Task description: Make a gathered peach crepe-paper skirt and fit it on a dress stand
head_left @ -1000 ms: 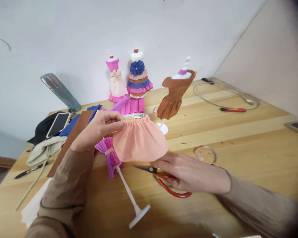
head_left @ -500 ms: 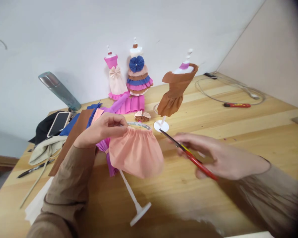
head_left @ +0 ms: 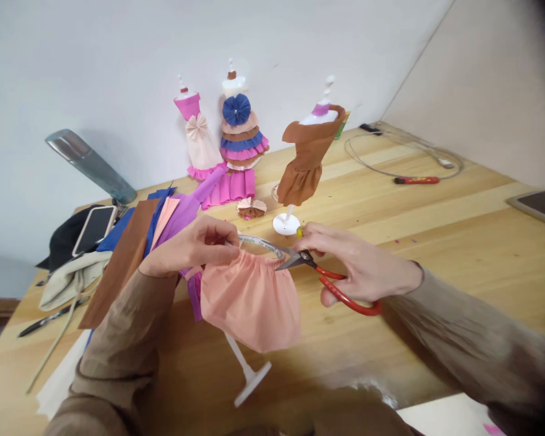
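My left hand (head_left: 191, 245) pinches the gathered top edge of a peach paper skirt (head_left: 251, 301) and holds it up above the table. A strip of tape (head_left: 260, 242) runs along that gathered edge. My right hand (head_left: 360, 266) grips red-handled scissors (head_left: 327, 280), whose blades touch the skirt's right top corner. Behind the skirt lies a small white mannequin stand (head_left: 247, 371) wearing a purple ruffled piece (head_left: 194, 290), mostly hidden by the skirt.
Three dressed mini mannequins stand at the back: pink (head_left: 196, 136), layered blue and pink (head_left: 238, 142), brown (head_left: 306, 160). Coloured paper sheets (head_left: 131, 248), a phone (head_left: 94, 223), a cloth bag (head_left: 70, 281) and a pen (head_left: 45, 318) lie left. A cable and red tool (head_left: 415, 180) lie far right.
My right hand picked the scissors up from the table, swung them up and left, and brought the blades to the skirt's top right corner. The left hand kept holding the skirt.
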`<state>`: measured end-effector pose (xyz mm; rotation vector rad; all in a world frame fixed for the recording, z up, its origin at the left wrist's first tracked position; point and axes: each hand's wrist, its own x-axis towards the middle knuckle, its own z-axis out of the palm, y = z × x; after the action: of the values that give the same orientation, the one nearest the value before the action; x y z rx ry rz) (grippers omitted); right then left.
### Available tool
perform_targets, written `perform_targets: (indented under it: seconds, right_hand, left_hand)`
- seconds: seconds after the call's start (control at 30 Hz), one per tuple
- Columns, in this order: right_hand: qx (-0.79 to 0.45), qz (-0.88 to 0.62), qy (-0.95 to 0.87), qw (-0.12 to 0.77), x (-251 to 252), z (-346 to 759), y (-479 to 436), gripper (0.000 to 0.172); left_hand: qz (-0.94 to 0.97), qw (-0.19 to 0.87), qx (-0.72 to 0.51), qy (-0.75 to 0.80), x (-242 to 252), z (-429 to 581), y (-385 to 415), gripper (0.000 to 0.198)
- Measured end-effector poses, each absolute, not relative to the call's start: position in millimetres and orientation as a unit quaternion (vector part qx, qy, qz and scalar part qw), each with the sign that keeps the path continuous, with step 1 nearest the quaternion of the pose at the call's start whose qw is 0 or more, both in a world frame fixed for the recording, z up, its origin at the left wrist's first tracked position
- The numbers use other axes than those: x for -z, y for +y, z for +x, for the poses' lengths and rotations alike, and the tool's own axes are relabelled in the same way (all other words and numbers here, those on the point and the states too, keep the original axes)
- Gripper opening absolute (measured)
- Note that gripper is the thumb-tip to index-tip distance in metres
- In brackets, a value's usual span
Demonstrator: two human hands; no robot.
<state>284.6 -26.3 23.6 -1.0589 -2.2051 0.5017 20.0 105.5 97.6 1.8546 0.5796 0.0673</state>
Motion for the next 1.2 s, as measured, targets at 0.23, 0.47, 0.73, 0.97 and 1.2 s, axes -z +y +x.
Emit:
perform_targets:
  seconds: [0.23,0.47,0.73,0.97,1.2]
  right_hand:
    - [-0.155,-0.377,-0.862,0.301,-22.6,282.1,-23.8,0.051]
    - [-0.147,-0.365,-0.868,0.303,-23.1,279.7,-24.2,0.049]
    - [-0.145,-0.358,-0.872,0.300,-21.6,279.9,-24.2,0.050]
    - [-0.148,-0.340,-0.873,0.317,-19.8,279.9,-23.3,0.048]
    - [-0.173,-0.335,-0.869,0.320,-19.9,279.2,-23.7,0.046]
  left_hand:
    - [0.813,0.536,-0.028,0.227,-97.5,22.2,102.8,0.019]
    - [0.826,0.523,-0.021,0.212,-97.2,23.5,101.3,0.017]
    - [0.834,0.514,-0.014,0.201,-95.0,22.4,104.0,0.020]
    - [0.837,0.510,-0.023,0.200,-94.4,22.4,103.5,0.018]
    - [0.847,0.496,-0.017,0.190,-93.7,22.0,105.3,0.017]
